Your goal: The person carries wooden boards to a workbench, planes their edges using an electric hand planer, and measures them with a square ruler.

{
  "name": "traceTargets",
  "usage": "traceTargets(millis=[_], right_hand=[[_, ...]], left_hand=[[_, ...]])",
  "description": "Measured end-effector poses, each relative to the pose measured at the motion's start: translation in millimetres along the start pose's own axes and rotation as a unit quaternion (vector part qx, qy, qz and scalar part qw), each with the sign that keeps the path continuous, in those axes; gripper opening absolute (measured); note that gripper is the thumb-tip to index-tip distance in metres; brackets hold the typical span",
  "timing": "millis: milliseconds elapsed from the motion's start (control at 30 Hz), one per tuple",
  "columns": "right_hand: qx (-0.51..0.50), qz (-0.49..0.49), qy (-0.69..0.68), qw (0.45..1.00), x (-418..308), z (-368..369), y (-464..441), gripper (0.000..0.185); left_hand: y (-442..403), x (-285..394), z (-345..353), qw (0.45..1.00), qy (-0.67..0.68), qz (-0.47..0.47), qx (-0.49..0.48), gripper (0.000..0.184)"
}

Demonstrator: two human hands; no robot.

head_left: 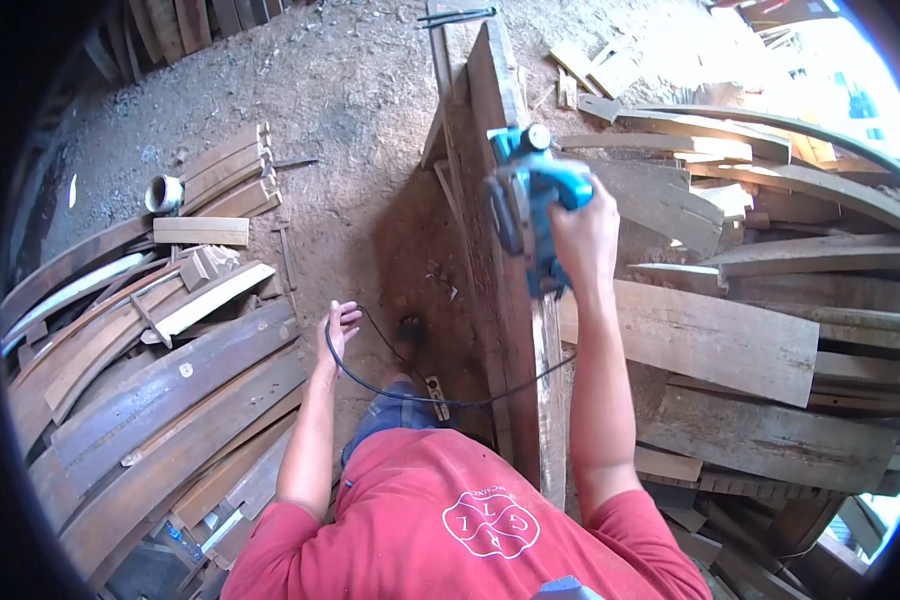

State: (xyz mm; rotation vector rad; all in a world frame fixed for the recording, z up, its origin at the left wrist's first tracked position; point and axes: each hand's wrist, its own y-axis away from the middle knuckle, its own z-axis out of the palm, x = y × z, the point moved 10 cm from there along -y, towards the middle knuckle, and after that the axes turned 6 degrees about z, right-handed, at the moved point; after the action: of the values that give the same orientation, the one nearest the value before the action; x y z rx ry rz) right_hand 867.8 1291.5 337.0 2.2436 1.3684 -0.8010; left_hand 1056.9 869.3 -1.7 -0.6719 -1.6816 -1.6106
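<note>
Fingers of the right hand (585,235) are wrapped around the handle of a teal power planer (540,222), which sits over the top edge of a long board (510,330) stood up on its side. Can't really tell from up here if the sole is flat on the wood. Left hand (342,328) is out on the other side of the board, fingers loosely bent, with a black cord (460,403) looping past it and across the board toward the right forearm; no clue whether it's actually gripped. Dirt floor (350,130) underneath, planks (170,380) stacked on the left, messy pile of lumber (710,330) on the right.
</note>
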Motion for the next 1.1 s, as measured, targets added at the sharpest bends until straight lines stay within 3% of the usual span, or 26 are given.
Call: traceTargets(millis=[267,367,533,700,767,867,933,1000,1100], right_hand=[[-0.004,-0.051,0.089,0.995,-77.8,100.4,-243.5,0.024],[0.024,-0.093,0.052,0.994,-118.2,128.2,-324.5,0.027],[-0.01,-0.038,-0.082,0.996,-157.0,149.5,-378.4,0.022],[-0.036,-0.034,-0.072,0.996,-146.4,143.9,-357.4,0.021],[-0.028,-0.075,-0.086,0.993,-143.8,136.0,-335.6,0.021],[-0.03,-0.039,-0.037,0.998,-116.6,122.5,-297.3,0.021],[-0.033,-0.038,-0.051,0.997,-111.4,99.5,-233.5,0.02],[0.017,-0.014,0.111,0.994,-107.2,58.9,-156.5,0.02],[0.005,-0.062,0.025,0.998,-41.2,46.1,-107.9,0.022]], left_hand=[[-1.3,17.3,1.7,0.999,0.025,-0.023,0.013,0.078],[0.8,13.9,-4.6,0.998,0.05,-0.016,0.023,0.079],[15.1,-0.4,-29.0,0.991,0.102,-0.01,0.088,0.076],[38.6,-29.4,-58.7,0.985,0.119,-0.029,0.121,0.077],[45.1,-36.2,-71.6,0.984,0.122,-0.022,0.127,0.08],[55.3,-49.5,-90.8,0.981,0.142,-0.017,0.133,0.086],[59.1,-59.0,-108.9,0.961,0.222,0.011,0.163,0.086],[66.5,-61.4,-118.0,0.961,0.223,0.012,0.163,0.086],[73.8,-70.0,-132.9,0.946,0.271,0.024,0.176,0.085]])
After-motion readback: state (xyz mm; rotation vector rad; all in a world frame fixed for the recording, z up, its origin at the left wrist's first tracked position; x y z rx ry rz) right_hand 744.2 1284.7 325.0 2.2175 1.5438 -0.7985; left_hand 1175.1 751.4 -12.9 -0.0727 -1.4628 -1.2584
